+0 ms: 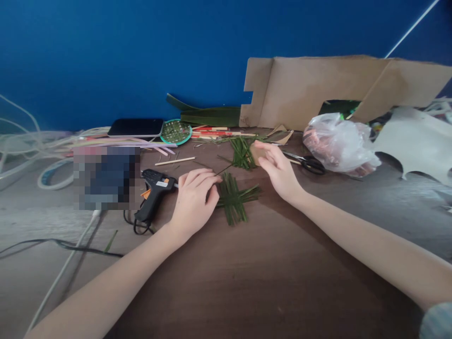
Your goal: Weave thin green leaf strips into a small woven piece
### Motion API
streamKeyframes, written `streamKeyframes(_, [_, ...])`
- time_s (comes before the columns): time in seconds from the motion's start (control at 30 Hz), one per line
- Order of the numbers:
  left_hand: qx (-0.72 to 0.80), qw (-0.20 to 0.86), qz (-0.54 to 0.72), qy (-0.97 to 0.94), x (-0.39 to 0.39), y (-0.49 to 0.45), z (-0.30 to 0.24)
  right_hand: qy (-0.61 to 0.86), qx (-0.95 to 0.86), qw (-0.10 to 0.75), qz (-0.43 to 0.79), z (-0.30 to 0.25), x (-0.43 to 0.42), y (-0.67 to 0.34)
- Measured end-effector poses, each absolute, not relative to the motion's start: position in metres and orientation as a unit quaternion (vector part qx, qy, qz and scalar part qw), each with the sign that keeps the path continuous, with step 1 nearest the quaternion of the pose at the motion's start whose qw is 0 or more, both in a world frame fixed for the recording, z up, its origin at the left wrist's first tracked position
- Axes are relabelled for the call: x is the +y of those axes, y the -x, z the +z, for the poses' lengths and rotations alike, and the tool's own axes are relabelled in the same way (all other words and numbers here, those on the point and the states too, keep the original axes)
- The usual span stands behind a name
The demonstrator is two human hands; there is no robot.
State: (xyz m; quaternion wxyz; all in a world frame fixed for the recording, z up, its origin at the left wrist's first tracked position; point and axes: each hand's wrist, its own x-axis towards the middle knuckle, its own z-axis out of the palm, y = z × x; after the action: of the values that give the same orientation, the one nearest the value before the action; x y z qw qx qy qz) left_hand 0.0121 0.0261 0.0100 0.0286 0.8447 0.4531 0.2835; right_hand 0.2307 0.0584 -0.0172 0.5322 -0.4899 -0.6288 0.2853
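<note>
Flat on the table lies a small cross-shaped weave of green leaf strips point(235, 198). My left hand point(196, 197) is at its left edge, fingers curled with the thumb underneath. A thin green leaf strip point(224, 170) runs up and right from these fingertips; the exact grip is partly hidden. Just behind the weave sits a bundle of cut leaf strips point(242, 153). My right hand point(280, 174) is beside that bundle, fingers stretched out and thumb apart, next to a small tan cardboard piece point(259, 153). Whether the fingers touch the cardboard is unclear.
A black glue gun point(153, 193) lies left of my left hand, near cables. Black-handled scissors point(310, 164) and a plastic bag point(341, 143) are at the right. Behind are a phone point(136, 127), a round green-rimmed coaster point(175, 132), chopsticks point(219, 133) and folded cardboard point(318, 89).
</note>
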Motion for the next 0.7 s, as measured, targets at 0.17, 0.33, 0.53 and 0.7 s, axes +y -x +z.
streamKeyframes(0.17, [0.464,0.049,0.287,-0.836,0.026,-0.011,0.013,0.513,-0.691,0.489,0.142,-0.012,0.055,-0.231])
streamKeyframes(0.33, [0.466,0.072,0.283,-0.835,0.027,-0.010,0.016,0.445,-0.772,0.444,0.095,-0.002,0.045,-0.225])
streamKeyframes(0.53, [0.434,0.089,0.269,-0.855,0.026,-0.012,0.017,0.397,-0.840,0.358,0.092,-0.005,0.043,-0.221])
streamKeyframes(0.7, [0.430,0.079,0.260,-0.861,0.025,-0.013,0.015,0.387,-0.850,0.347,0.085,-0.006,0.044,-0.221])
